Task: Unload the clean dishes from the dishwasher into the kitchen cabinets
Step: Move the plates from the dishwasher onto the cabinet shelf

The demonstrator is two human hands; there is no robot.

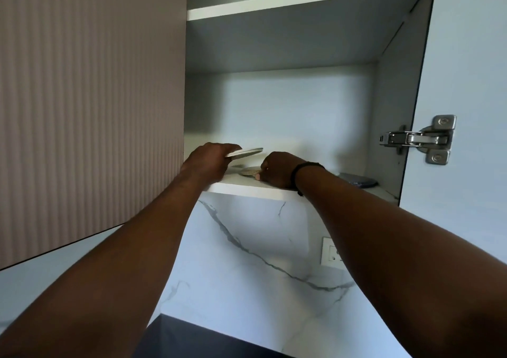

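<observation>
The open wall cupboard [301, 105] has two shelves in view. The upper shelf [296, 1] shows only its white front edge and underside; whatever stands on it cannot be seen from below. The lower shelf [247, 189] holds the dishes.

The left hand [208, 160] is raised just above the left end of the lower shelf and grips a pale plate [245, 152] by its near rim, fingers curled over the top edge. The plate is held nearly flat, tilted slightly up toward the right, and hangs clear of the shelf.

Below it, lying flat on the shelf, is a second light-coloured plate [249, 170], partly hidden by both hands. The right hand [277, 170] rests on the shelf's front edge just beside this plate, fingers curled inward, with the thumb tip at the plate's rim; whether it actually pinches the plate cannot be told. A black band [299, 172] circles the right wrist.

Toward the right end of the same shelf, well apart from the hands, a dark grey plate [358, 180] lies flat near the cupboard's side wall.

The cupboard door [466, 56] stands open on the right, with a metal hinge [419, 138] on its inner face. To the left is a closed ribbed door [90, 97]. Below the cupboard runs a marble-patterned wall [247, 261] with a white socket [330, 253].
</observation>
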